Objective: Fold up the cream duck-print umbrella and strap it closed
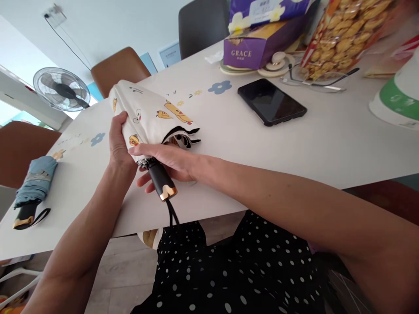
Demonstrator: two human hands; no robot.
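A white folding umbrella (149,111) printed with yellow ducks is held between my two hands above the table's near edge. Its canopy is loosely gathered, with black-edged flaps hanging out on the right. The black handle with a gold end and a dark strap points toward me. My left hand (119,141) grips the canopy from the left side; part of its fingers is hidden beneath the fabric. Around the canopy's base, near the handle, my right hand (166,159) is wrapped, thumb on top and fingers underneath. A blue folded umbrella (36,183) lies at the table's left.
On the white table (216,131) lies a black phone (271,102). Behind it are a purple tissue box (244,52), eyeglasses (319,85) and a bag of nuts (348,37). A white-green cup (399,93) stands at right. Brown chairs (119,69) and a fan (62,89) are beyond.
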